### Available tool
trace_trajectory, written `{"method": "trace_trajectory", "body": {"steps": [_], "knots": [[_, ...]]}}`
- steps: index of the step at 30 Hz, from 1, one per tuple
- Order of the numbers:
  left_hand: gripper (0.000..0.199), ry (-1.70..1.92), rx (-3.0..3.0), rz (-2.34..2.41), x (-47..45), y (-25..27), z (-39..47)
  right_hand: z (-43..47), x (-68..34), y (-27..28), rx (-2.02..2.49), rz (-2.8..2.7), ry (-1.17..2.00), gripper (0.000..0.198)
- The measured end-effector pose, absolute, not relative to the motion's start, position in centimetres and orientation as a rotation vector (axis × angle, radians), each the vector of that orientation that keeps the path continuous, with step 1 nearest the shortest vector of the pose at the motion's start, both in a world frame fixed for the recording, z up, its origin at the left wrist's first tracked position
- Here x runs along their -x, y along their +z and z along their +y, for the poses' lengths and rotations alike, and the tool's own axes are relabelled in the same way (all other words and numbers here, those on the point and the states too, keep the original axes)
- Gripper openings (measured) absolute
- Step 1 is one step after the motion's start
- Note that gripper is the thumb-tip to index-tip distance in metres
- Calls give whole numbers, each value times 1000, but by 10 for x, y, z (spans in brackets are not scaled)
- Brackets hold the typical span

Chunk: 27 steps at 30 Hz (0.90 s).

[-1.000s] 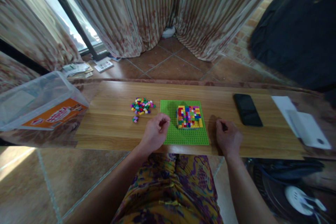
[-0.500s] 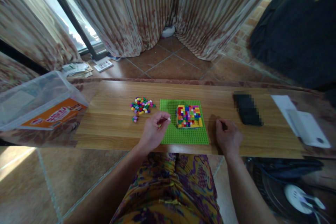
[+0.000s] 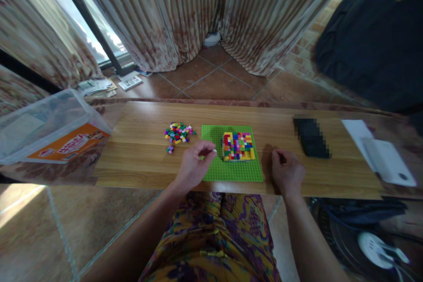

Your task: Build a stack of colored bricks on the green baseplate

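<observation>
Between the thumb and index finger of my left hand (image 3: 197,162) is a small white brick (image 3: 214,151). That hand hovers over the left side of a green baseplate (image 3: 231,172). On the plate stands a block of many-coloured toy bricks (image 3: 238,146), just right of the held brick and apart from it. My right hand (image 3: 288,171) rests on the table right of the plate, its fingers curled closed; whether anything is inside them is hidden. Left of the plate lies a pile of loose bricks (image 3: 178,132), with a small purple cluster (image 3: 170,149) in front of it.
A clear plastic bin (image 3: 66,123) with an orange label stands at the table's left end. A black pixelated object (image 3: 312,137) lies on the wooden table (image 3: 142,158) at the right. White flat items (image 3: 390,161) lie beyond it. Curtains hang behind.
My left hand has moved slightly right with the white brick, closer to the brick block. My right hand has stayed in place.
</observation>
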<state>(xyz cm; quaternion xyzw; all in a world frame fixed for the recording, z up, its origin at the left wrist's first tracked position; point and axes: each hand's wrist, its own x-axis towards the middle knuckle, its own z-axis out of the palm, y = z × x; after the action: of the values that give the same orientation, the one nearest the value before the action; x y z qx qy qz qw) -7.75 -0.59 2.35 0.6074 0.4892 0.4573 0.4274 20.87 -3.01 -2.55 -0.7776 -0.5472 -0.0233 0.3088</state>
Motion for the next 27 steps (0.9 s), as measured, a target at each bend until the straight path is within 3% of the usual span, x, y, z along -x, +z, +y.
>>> {"method": "trace_trajectory", "body": {"steps": [27], "knots": [[8, 1137, -1634, 1252, 79, 22, -7, -30, -209, -25, 2052, -1457, -62, 36]]}}
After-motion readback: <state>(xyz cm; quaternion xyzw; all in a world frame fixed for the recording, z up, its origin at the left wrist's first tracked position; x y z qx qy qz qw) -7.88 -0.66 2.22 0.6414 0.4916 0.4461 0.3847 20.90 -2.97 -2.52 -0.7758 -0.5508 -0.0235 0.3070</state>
